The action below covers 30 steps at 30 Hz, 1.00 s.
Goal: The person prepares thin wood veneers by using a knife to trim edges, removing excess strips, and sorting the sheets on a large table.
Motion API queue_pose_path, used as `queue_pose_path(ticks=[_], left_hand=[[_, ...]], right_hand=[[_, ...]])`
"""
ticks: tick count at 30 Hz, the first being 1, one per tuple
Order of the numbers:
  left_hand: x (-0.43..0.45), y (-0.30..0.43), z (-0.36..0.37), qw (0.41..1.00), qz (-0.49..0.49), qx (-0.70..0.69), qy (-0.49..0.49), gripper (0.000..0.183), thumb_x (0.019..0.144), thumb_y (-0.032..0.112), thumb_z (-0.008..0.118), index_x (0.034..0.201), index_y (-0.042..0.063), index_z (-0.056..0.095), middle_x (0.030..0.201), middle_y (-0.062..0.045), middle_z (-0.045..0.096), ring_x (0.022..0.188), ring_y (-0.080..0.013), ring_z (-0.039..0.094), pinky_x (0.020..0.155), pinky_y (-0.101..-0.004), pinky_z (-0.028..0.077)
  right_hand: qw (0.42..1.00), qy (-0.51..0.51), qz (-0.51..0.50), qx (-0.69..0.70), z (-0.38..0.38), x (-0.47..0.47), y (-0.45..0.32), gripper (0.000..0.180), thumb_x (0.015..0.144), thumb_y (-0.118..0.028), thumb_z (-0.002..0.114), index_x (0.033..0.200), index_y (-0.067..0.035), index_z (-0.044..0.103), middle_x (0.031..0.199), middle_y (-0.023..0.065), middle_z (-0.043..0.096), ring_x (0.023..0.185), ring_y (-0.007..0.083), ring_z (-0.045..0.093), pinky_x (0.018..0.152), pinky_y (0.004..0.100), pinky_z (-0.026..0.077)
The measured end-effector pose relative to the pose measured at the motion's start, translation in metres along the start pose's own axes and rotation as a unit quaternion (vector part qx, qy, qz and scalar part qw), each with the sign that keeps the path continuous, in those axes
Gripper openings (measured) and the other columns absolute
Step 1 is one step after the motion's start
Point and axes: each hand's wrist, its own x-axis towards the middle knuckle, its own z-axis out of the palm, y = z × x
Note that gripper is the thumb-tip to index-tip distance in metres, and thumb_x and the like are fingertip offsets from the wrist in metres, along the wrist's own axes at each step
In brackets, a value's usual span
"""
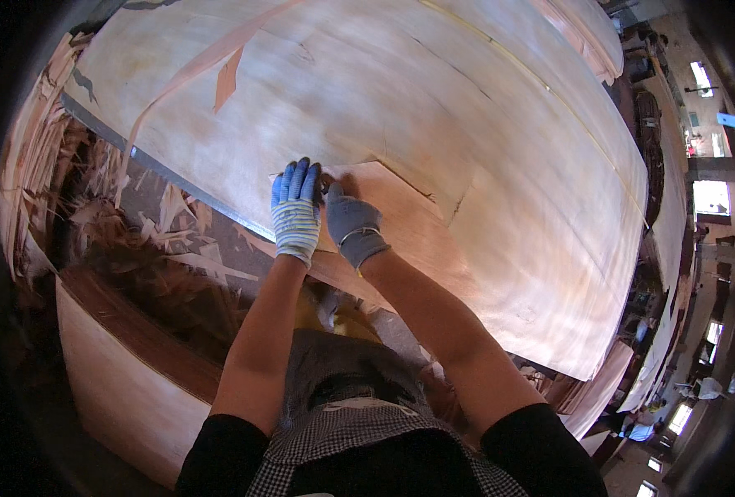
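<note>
A large pale wood veneer sheet (516,205) lies flat before me. On its near part rests a smaller, redder veneer piece (405,217) with a pointed far corner. My left hand (296,208), in a blue and striped glove, lies flat with fingers extended at the left end of this piece. Just right of it, my right hand (355,223), in a grey glove, is curled with the thumb side towards the left fingers. A small dark thing shows between the hands; whether the right fingers grip it is hidden. A dark crack runs beside the smaller piece's far edge.
A narrow veneer strip (187,71) crosses the sheet's far left, and a yellow line (551,88) runs across the right. Torn veneer scraps (175,211) lie below the table's metal edge (181,186). A veneer stack (125,373) stands at lower left.
</note>
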Motion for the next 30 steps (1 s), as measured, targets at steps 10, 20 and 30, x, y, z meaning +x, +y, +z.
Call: queue_pose_path(ticks=[10,20,30], left_hand=[[-0.007,0.041,0.001,0.980,0.105,-0.023,-0.169,0.065,0.083,0.029,0.057,0.138,0.005,0.033,0.146,-0.011,0.031,0.134,-0.0291,0.027,0.112,-0.0428,0.018],[-0.020,0.040,0.009,0.989,0.086,-0.029,-0.114,0.065,0.078,0.028,0.061,0.134,0.004,0.038,0.143,-0.012,0.034,0.133,-0.0297,0.030,0.110,-0.0445,0.020],[0.013,0.004,0.002,0.982,0.006,-0.153,-0.115,0.097,0.059,0.028,0.080,0.141,0.011,0.032,0.123,-0.012,0.053,0.113,-0.0337,0.048,0.100,-0.0441,0.035]], right_hand=[[0.987,-0.006,-0.094,-0.128,0.010,-0.089,0.067,0.025,0.080,-0.016,0.053,0.105,-0.013,0.052,0.062,0.0044,0.059,0.050,0.0249,0.061,0.042,0.0456,0.045],[0.954,-0.063,-0.206,-0.209,-0.071,-0.165,0.280,0.013,0.087,-0.021,0.052,0.097,-0.017,0.058,0.050,0.0052,0.053,0.037,0.0209,0.052,0.032,0.0388,0.036],[0.948,-0.054,-0.294,-0.104,-0.045,0.028,0.059,0.018,0.088,-0.019,0.045,0.100,-0.011,0.055,0.067,0.0116,0.064,0.056,0.0300,0.063,0.044,0.0507,0.045]])
